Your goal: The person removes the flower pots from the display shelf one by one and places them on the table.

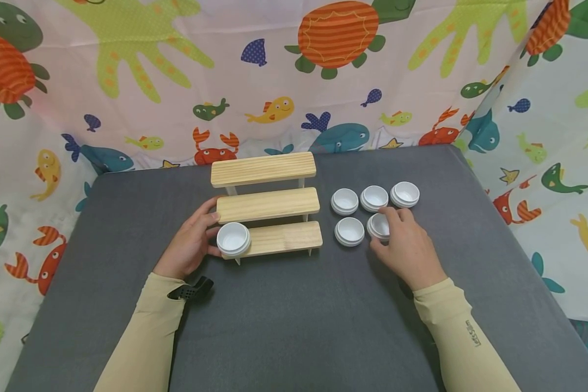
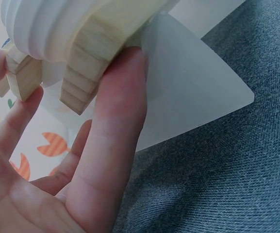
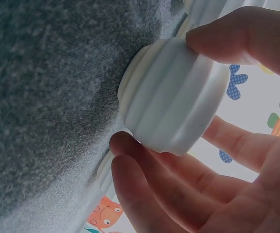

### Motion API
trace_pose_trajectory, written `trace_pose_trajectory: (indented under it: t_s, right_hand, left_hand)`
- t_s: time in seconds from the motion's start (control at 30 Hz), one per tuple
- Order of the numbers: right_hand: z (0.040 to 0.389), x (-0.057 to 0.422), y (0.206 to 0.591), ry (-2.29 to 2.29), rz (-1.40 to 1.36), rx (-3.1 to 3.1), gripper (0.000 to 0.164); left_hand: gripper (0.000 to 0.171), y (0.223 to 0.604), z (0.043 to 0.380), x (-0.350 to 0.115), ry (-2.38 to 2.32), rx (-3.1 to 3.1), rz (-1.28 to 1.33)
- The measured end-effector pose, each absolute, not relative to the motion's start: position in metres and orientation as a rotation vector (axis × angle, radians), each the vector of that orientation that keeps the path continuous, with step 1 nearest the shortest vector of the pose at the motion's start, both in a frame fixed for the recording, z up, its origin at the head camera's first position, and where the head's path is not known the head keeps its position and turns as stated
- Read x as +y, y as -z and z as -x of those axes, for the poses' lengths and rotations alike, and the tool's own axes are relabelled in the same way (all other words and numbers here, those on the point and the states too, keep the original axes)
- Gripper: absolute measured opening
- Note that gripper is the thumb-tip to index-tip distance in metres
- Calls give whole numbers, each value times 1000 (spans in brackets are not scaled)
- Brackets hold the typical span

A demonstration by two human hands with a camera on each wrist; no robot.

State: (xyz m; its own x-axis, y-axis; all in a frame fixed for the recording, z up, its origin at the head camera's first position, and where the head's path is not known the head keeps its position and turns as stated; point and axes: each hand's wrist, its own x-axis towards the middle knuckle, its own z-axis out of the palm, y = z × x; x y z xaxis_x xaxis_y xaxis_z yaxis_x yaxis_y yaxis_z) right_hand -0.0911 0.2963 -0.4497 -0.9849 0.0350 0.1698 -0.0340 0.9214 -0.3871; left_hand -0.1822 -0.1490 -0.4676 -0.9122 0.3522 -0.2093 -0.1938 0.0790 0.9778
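Note:
A three-tier wooden stand (image 1: 269, 206) with pale boards on whitish supports stands on the table. My left hand (image 1: 188, 245) grips its left side; in the left wrist view the fingers (image 2: 123, 97) hold the ends of the two lower boards. On the left end of the lowest board sits a small white ribbed bowl (image 1: 233, 238). My right hand (image 1: 409, 247) holds another white ribbed bowl (image 3: 173, 97) between thumb and fingers, low over the grey cloth. That bowl belongs to the group right of the stand, and the hand hides part of it in the head view.
Several more white bowls stand close around the held one: two behind it, a bowl (image 1: 345, 201) at the back left, and a bowl (image 1: 349, 231) just left. Grey cloth covers the table (image 1: 294, 326). A sea-animal curtain (image 1: 255, 65) hangs along the back and sides.

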Motion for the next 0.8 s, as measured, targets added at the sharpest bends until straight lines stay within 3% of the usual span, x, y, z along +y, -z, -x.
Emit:
trace_pose_trajectory:
  t_s: [0.3,0.57,0.8]
  right_hand:
    - [92,295,445,-589,5,-2928,66]
    - [85,286,424,-583,33,-2840,58]
    - [91,230,390,-619,-266,-2631,51]
  left_hand:
    - [64,468,180,-154,-1895,1964,-148]
    - [61,470,183,-152,-1912,1921,-140]
    - [60,469,184,-151,-1911,1923,-128]
